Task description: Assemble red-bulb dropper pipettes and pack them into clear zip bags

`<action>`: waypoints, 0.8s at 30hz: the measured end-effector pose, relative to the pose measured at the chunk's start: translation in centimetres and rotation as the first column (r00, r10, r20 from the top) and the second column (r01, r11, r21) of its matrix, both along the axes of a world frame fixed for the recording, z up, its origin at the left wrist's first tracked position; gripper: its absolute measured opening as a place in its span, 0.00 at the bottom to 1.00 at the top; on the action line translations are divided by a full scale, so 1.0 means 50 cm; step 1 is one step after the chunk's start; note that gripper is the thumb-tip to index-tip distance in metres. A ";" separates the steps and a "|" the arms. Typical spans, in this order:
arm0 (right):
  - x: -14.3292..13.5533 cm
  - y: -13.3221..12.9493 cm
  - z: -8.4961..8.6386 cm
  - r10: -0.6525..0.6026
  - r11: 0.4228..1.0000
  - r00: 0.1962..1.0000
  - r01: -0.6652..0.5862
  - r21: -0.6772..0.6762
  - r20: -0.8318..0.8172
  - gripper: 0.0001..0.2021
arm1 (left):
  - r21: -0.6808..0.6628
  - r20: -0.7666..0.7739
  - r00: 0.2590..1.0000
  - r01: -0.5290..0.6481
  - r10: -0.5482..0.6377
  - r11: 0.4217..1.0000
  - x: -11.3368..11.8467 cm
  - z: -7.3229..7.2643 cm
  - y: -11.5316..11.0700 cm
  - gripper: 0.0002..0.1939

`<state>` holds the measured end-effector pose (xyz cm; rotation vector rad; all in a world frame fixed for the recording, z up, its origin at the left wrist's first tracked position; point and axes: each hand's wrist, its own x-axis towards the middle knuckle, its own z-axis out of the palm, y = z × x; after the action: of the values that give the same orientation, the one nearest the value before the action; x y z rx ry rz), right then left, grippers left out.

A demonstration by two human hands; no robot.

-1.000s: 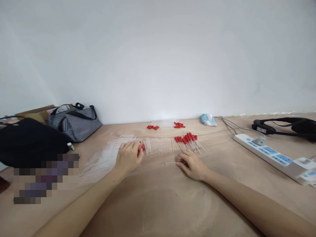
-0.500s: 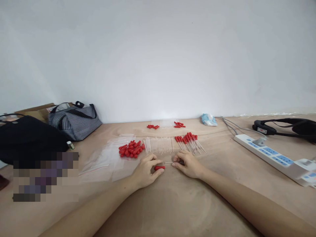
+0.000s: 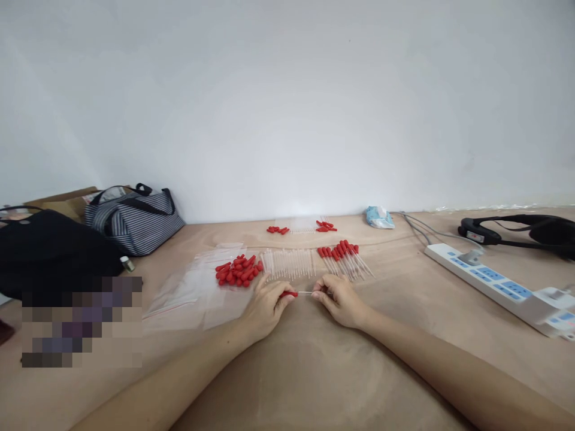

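Note:
My left hand (image 3: pixel 268 304) is closed on a red rubber bulb (image 3: pixel 290 294), its open end facing right. My right hand (image 3: pixel 338 297) pinches a thin clear tube (image 3: pixel 305 293), whose left end meets the bulb or lies right at it. Behind my left hand is a pile of red bulbs (image 3: pixel 238 270) on clear plastic bags. A row of clear tubes (image 3: pixel 288 263) lies beyond both hands. To its right are several tubes with red bulbs on their ends (image 3: pixel 344 257).
Smaller groups of red bulbs (image 3: pixel 278 230) and tubes lie near the wall. A blue and white packet (image 3: pixel 380 217), a power strip (image 3: pixel 480 273) and a black headset (image 3: pixel 516 230) are at the right. Plastic bags (image 3: pixel 179 293), a striped bag (image 3: pixel 146 221) and a black bag (image 3: pixel 54 257) are at the left.
My left fingers have closed round the red bulb, which has moved up in line with the tube. Bulb and tube now come together between my hands.

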<state>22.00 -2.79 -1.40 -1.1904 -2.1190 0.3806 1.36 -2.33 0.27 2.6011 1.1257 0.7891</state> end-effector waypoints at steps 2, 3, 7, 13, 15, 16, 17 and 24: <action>-0.002 -0.001 -0.001 0.018 1.000 1.000 -0.018 0.003 0.004 0.04 | -0.005 0.001 1.000 0.011 -0.011 1.000 -0.001 -0.002 0.001 0.06; -0.003 -0.002 -0.002 0.025 1.000 1.000 -0.025 0.006 0.003 0.04 | -0.008 0.004 1.000 0.019 -0.019 1.000 -0.002 -0.003 0.002 0.06; -0.005 -0.005 -0.003 0.047 0.999 0.999 -0.047 0.014 0.000 0.04 | -0.019 0.017 0.996 0.084 -0.084 0.996 -0.003 -0.008 0.006 0.09; -0.004 -0.007 0.001 0.155 0.988 0.988 -0.155 0.026 0.003 0.04 | -0.002 0.069 0.990 0.120 -0.120 0.993 0.000 -0.010 0.006 0.10; -0.004 -0.005 0.002 0.192 0.980 0.981 -0.193 0.041 0.023 0.05 | 0.006 0.077 0.989 0.125 -0.125 0.992 0.001 -0.009 0.005 0.10; -0.003 -0.005 0.002 0.203 0.978 0.978 -0.205 0.048 0.036 0.06 | 0.011 0.075 0.989 0.131 -0.131 0.991 0.001 -0.008 0.005 0.10; -0.003 -0.004 0.002 0.208 0.976 0.977 -0.211 0.054 0.051 0.06 | 0.016 0.072 0.988 0.137 -0.138 0.990 0.001 -0.008 0.004 0.11; -0.002 -0.003 0.001 0.166 0.968 0.961 -0.201 0.149 0.220 0.08 | 0.084 0.035 0.984 0.170 -0.174 0.982 -0.003 -0.011 0.002 0.11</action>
<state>21.90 -2.95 -1.33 -0.9721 -2.3976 0.1574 1.23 -2.23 -0.26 2.6892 0.8597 0.8629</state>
